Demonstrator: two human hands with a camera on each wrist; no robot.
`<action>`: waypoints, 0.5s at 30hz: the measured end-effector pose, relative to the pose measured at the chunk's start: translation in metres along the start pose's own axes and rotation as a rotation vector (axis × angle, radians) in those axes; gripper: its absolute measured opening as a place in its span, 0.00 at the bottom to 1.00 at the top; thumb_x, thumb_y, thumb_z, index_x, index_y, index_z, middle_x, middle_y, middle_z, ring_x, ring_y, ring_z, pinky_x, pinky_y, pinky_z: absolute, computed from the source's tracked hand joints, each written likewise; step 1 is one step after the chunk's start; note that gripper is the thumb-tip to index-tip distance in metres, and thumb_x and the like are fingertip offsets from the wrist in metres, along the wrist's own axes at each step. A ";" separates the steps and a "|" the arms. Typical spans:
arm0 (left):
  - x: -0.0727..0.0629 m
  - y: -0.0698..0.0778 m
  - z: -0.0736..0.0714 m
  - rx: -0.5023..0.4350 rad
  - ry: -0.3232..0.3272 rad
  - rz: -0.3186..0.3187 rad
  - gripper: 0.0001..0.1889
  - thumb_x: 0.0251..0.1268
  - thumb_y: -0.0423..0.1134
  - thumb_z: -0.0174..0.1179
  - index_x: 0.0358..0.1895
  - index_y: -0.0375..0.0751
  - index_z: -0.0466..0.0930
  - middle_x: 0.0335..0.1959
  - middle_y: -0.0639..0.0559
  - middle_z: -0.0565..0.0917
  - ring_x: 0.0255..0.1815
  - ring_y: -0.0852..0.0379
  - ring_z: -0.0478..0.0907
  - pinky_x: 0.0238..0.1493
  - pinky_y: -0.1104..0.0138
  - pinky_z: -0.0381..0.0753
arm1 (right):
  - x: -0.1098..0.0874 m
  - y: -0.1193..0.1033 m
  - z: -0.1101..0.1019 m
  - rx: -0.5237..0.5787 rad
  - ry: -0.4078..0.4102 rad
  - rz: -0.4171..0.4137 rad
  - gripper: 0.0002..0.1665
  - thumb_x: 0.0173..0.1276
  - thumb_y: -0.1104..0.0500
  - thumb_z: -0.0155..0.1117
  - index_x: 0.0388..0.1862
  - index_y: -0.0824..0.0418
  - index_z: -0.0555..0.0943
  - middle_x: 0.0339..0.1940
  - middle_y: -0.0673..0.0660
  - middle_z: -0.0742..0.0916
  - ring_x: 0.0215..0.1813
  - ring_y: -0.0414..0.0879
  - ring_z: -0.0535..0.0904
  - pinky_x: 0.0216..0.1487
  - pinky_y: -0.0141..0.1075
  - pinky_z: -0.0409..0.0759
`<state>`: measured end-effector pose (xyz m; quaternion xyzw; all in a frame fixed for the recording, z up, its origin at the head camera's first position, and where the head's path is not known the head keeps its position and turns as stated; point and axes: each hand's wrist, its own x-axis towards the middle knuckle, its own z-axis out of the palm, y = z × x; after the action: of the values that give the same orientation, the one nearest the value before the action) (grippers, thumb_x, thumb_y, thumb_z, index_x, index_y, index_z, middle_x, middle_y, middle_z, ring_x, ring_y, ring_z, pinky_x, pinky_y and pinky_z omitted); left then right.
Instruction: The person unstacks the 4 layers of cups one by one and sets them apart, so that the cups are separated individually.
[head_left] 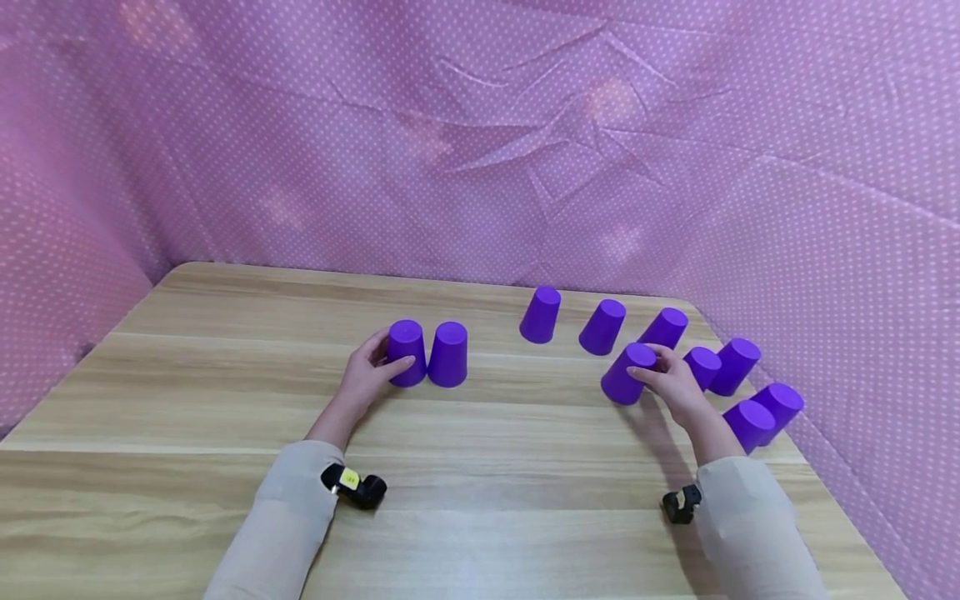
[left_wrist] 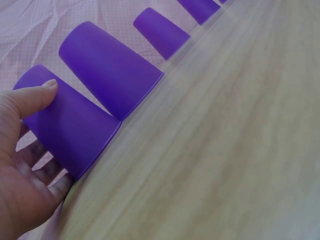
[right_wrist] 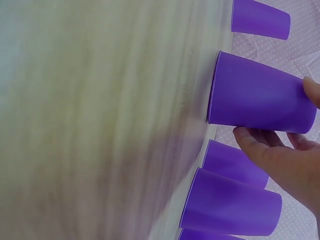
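Note:
My left hand (head_left: pixel 366 372) grips an upside-down purple cup (head_left: pixel 406 352), thumb on the near side and fingers around the far left side. Touching or almost touching it on the right stands a second upside-down purple cup (head_left: pixel 448 357); in the left wrist view the rims meet. Over on the right, my right hand (head_left: pixel 677 388) holds another inverted purple cup (head_left: pixel 627 377) between thumb and fingers. In the right wrist view this held cup (right_wrist: pixel 262 95) has its rim at the tabletop; whether it touches I cannot tell.
Several more inverted purple cups stand at the back and right, among them one cup (head_left: pixel 541 315) at the back, another (head_left: pixel 602 327) beside it and one (head_left: pixel 780 410) near the right edge. The wooden table (head_left: pixel 465 467) is bordered by dotted pink cloth (head_left: pixel 360 167).

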<state>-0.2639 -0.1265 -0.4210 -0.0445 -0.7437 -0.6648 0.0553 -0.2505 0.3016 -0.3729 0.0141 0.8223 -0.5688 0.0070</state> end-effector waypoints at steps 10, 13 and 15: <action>0.000 -0.001 0.001 -0.003 0.008 0.007 0.33 0.50 0.36 0.62 0.62 0.37 0.59 0.56 0.37 0.66 0.57 0.47 0.61 0.58 0.60 0.58 | 0.001 0.004 -0.001 0.034 -0.010 0.006 0.36 0.57 0.61 0.60 0.60 0.71 0.55 0.50 0.63 0.69 0.38 0.31 0.71 0.52 0.36 0.68; 0.000 -0.001 0.001 -0.008 0.011 0.007 0.33 0.50 0.35 0.62 0.61 0.37 0.59 0.56 0.37 0.66 0.57 0.47 0.61 0.58 0.60 0.58 | 0.000 0.002 -0.002 0.026 -0.007 0.007 0.37 0.58 0.61 0.59 0.61 0.70 0.54 0.52 0.65 0.68 0.39 0.32 0.70 0.52 0.35 0.68; 0.000 -0.001 0.001 -0.011 0.008 0.007 0.33 0.50 0.35 0.62 0.61 0.37 0.59 0.56 0.37 0.65 0.57 0.47 0.61 0.58 0.60 0.58 | 0.000 -0.001 -0.003 0.013 -0.004 0.002 0.39 0.58 0.61 0.59 0.63 0.69 0.52 0.53 0.67 0.67 0.40 0.33 0.70 0.52 0.33 0.68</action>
<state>-0.2643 -0.1255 -0.4220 -0.0446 -0.7396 -0.6688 0.0603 -0.2501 0.3037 -0.3711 0.0138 0.8184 -0.5744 0.0091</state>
